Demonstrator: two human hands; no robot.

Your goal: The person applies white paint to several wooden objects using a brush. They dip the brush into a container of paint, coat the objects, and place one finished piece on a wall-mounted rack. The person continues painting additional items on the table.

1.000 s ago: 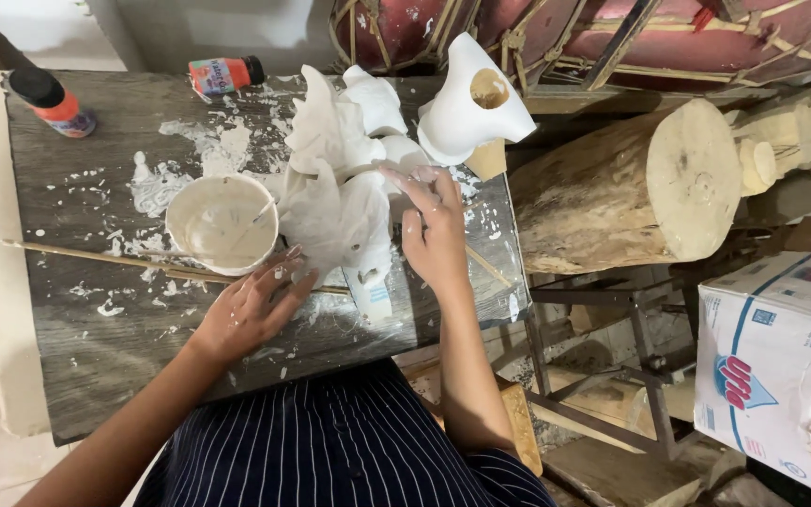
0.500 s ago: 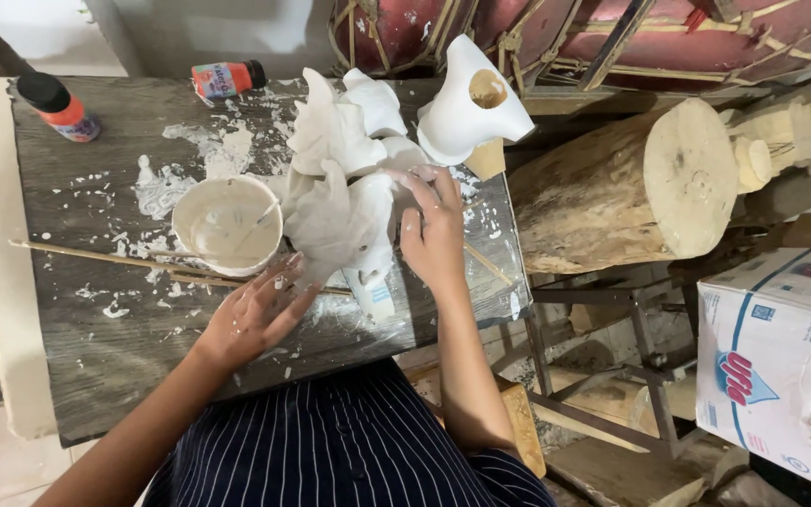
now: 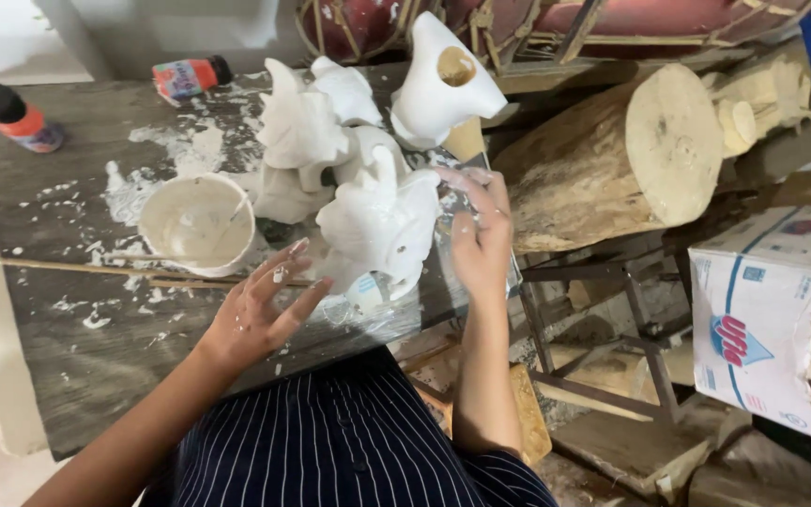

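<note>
A white plaster figurine (image 3: 382,223) stands on a clear plastic sheet (image 3: 396,314) at the near edge of a dark, paint-splattered wooden table (image 3: 68,347). My right hand (image 3: 479,239) rests against the figurine's right side, fingers curled round it. My left hand (image 3: 260,310) hovers just left of it, fingers spread and smeared white, holding nothing. A white bowl (image 3: 197,223) of white paste with a stick in it sits left of the figurine. More white figurines (image 3: 307,127) stand behind, and a taller hollow white cast (image 3: 445,86) further back.
A thin wooden stick (image 3: 77,269) lies across the table. Two paint bottles (image 3: 190,77) (image 3: 21,120) sit at the far left. A cut log (image 3: 612,155) lies right of the table, over a metal frame (image 3: 612,310). A cardboard box (image 3: 767,314) stands at right.
The view has moved closer. My left hand has lifted off the table and opened its fingers beside the figurine. My right hand stays on the figurine's side.
</note>
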